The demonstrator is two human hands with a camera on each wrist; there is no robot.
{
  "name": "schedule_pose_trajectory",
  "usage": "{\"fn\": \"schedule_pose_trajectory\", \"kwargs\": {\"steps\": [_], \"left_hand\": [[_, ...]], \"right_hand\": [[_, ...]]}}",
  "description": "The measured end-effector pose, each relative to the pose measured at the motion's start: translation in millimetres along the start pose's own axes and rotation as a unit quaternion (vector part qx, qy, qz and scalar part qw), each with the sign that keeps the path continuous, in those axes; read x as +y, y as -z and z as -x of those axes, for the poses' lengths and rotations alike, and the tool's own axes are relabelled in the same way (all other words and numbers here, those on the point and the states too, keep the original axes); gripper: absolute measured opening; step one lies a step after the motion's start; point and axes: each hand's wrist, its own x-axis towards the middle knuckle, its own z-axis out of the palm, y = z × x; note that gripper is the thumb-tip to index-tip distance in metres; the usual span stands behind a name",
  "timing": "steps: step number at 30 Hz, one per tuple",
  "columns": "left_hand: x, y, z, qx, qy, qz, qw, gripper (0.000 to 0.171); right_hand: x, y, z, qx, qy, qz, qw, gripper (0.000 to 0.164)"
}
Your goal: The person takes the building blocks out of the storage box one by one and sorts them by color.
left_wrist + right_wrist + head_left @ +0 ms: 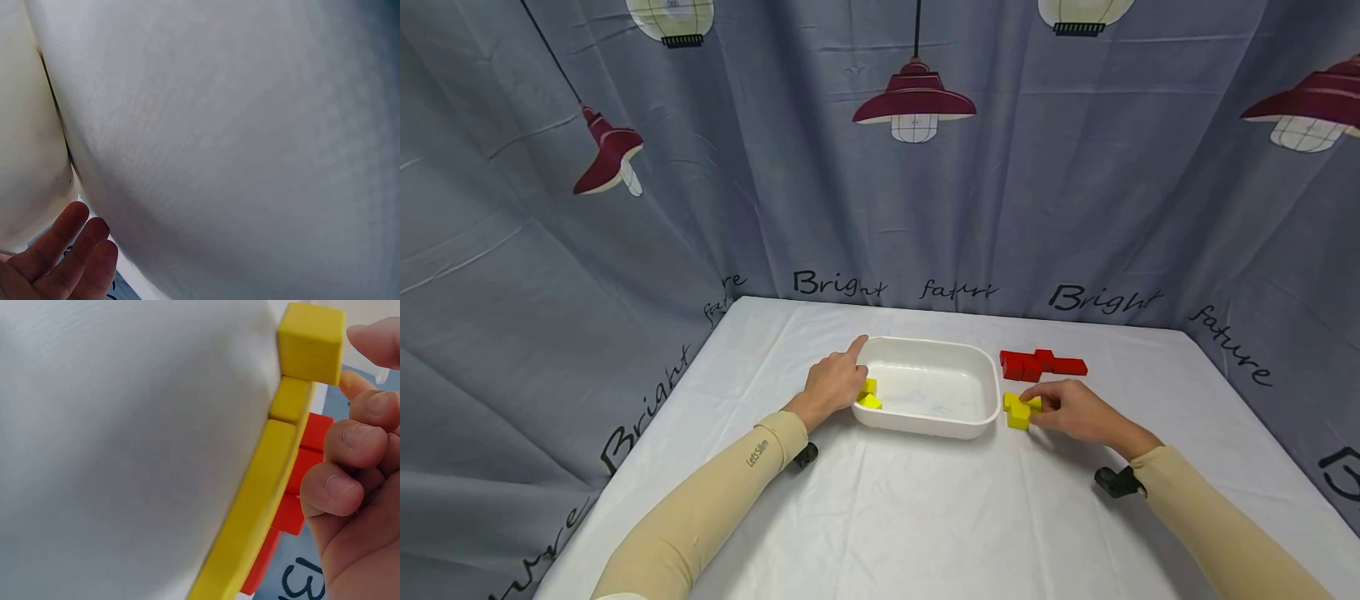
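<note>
My left hand (835, 383) is at the left end of a white rectangular basin (955, 425), with thumb and index finger at its rim. In the left wrist view the other fingers (87, 256) lie outside the basin wall. Beside the basin's right end, my right hand (1067, 408) is over several yellow blocks (1018, 415) on the table. Its thumb and index fingertips are close to a yellow cube (309, 344), level with its top; whether they touch is unclear. The remaining fingers (350, 437) are bent. More yellow blocks (870, 401) lie inside the basin, partly behind my left hand.
Several red blocks (1033, 364) lie in a row behind the yellow ones. A white cloth covers the table (880, 517). A grey-blue curtain (850, 208) printed with lamps hangs behind it and along the sides.
</note>
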Motion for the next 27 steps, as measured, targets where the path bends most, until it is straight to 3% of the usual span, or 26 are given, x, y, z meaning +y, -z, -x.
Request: {"fn": "schedule_pose_trajectory", "kwargs": {"steps": [11, 27], "left_hand": [[-0.6, -1.3, -0.8, 0.003, -0.003, -0.006, 1.0, 0.058], [-2.9, -0.8, 0.6, 0.01, -0.02, -0.004, 0.9997, 0.056]], "right_hand": [[-32, 11, -3, 0.009, 0.04, -0.017, 0.999, 0.031], [-79, 19, -28, -0.042, 0.093, -0.007, 0.995, 0.027]]}}
